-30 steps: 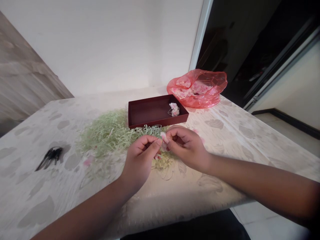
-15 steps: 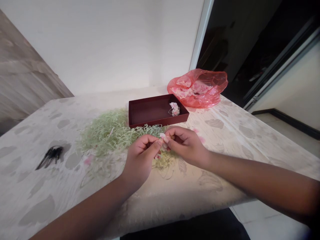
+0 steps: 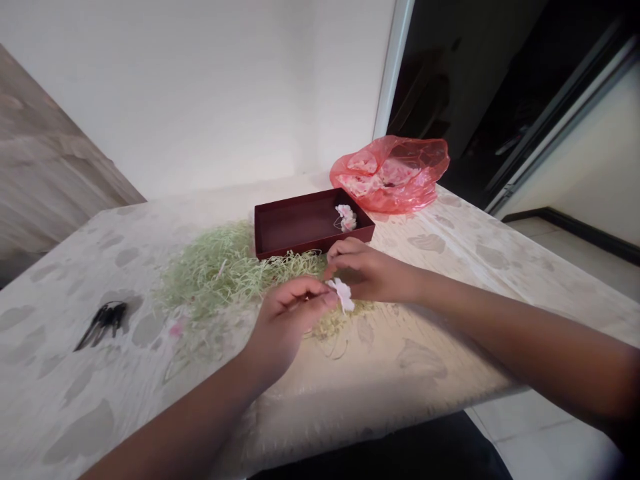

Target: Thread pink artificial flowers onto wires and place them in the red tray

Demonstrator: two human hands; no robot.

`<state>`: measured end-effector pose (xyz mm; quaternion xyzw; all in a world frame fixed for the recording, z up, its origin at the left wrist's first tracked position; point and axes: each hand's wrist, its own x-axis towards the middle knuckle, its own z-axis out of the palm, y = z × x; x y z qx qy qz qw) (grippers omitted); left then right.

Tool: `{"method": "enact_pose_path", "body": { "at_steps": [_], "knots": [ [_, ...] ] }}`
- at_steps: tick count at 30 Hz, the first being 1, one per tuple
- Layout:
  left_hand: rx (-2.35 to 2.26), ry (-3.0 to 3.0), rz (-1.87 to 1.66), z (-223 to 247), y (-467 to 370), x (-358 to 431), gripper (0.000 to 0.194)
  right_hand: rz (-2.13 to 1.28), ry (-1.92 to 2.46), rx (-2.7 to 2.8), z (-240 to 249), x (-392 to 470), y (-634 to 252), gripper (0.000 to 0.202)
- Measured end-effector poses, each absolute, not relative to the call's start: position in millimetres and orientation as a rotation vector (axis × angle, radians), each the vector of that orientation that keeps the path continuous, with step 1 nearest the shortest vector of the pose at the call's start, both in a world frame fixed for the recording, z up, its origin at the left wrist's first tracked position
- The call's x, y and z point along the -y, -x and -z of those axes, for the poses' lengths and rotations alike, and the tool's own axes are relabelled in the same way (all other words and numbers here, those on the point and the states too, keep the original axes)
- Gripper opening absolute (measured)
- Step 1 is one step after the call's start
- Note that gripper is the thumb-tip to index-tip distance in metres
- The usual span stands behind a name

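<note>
My left hand is closed, pinching a small pale pink artificial flower between thumb and fingertips above the near edge of the shredded filler. Just beyond and to the right of that flower is my right hand, its fingers bent but apart, with nothing visible in them; the thumb is partly hidden behind the petals. Past the hands lies a shallow dark maroon box, open at the top. In its right end rests a pair of pink-white flowers with a thin wire loop.
Pale green shredded filler spreads left of and in front of the box. A red translucent plastic bag with pink-white flowers stands at the back right. Black keys lie at the left on the patterned tablecloth. A white wall borders the back.
My right hand's fingers have come off the flower and loosened, moving slightly up. The flower stays in my left hand, turned so its petals show more. The view has shifted slightly.
</note>
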<state>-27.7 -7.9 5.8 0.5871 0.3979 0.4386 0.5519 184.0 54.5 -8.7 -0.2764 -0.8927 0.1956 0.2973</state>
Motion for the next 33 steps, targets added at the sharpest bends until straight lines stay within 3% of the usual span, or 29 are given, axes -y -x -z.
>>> {"method": "enact_pose_path", "body": {
  "at_steps": [4,10,13,22,27,33],
  "knots": [
    [-0.878,-1.73,-0.918,-7.0,26.9,10.9,0.009,-0.544,0.755,2.378,8.9,-55.3,-184.4,0.005],
    [-0.871,-2.257,-0.74,-7.5,27.8,14.8,0.011,-0.445,0.783,2.415,6.7,-53.7,-183.2,0.012],
    [-0.893,-2.334,-0.623,-5.9,26.3,16.8,0.012,-0.424,0.795,2.424,8.5,-52.9,-181.0,0.007],
    [-0.885,-2.473,-0.597,-1.7,24.9,17.4,0.016,-0.396,0.78,2.444,11.5,-55.6,-181.6,0.016],
    [-0.856,-2.528,-0.55,-1.0,24.2,17.2,0.015,-0.402,0.732,2.405,11.8,-53.2,-180.8,0.004],
    [-0.932,-2.521,-0.589,-0.1,24.4,15.2,0.017,-0.613,0.782,2.121,-1.3,-59.8,-186.1,0.006]
  ]
}}
